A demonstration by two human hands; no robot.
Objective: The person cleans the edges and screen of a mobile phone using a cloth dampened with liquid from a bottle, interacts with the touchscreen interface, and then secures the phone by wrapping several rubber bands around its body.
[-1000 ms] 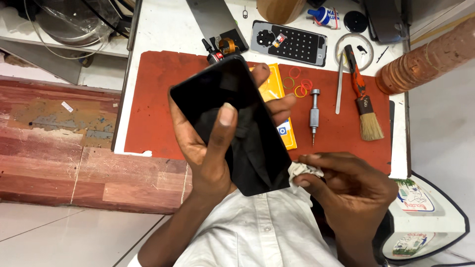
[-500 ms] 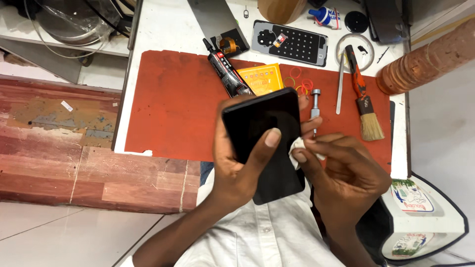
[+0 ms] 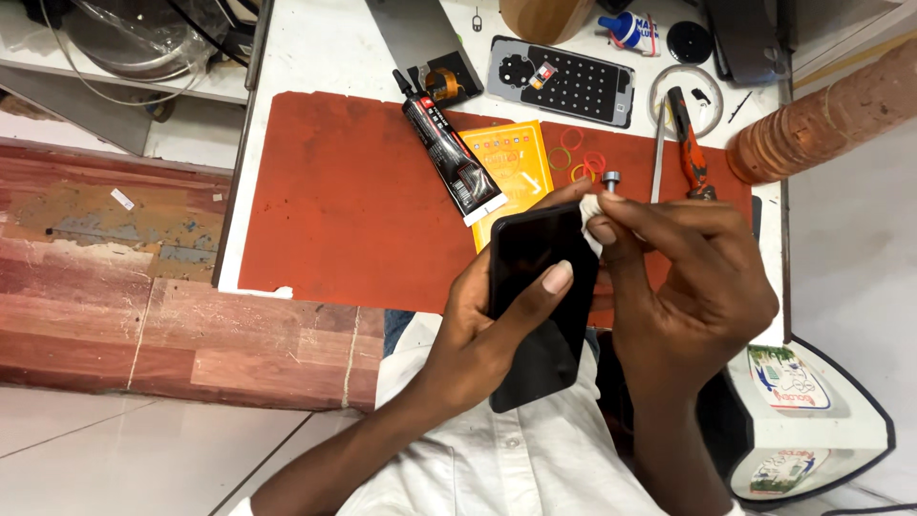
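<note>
My left hand (image 3: 482, 330) grips a black phone (image 3: 535, 306) from below, thumb laid across its dark glass face. The phone is upright over the near edge of the red work mat (image 3: 344, 210). My right hand (image 3: 683, 277) pinches a small white cloth (image 3: 590, 212) against the phone's top right corner. A black glue tube (image 3: 449, 158) lies on the mat just beyond the phone, next to a yellow card (image 3: 511, 162).
On the white table lie a grey phone back cover (image 3: 564, 81), coloured rubber bands (image 3: 578, 158), a screwdriver with a red handle (image 3: 690, 143), a metal tool (image 3: 659, 158) and a round ring (image 3: 688, 100). A stack of brown cups (image 3: 831, 115) lies at right. A white device (image 3: 812, 401) stands near right.
The phone has swung down and right from a tilted, raised pose to upright over the mat's near edge. My right hand moved the cloth from the phone's lower edge up to its top corner.
</note>
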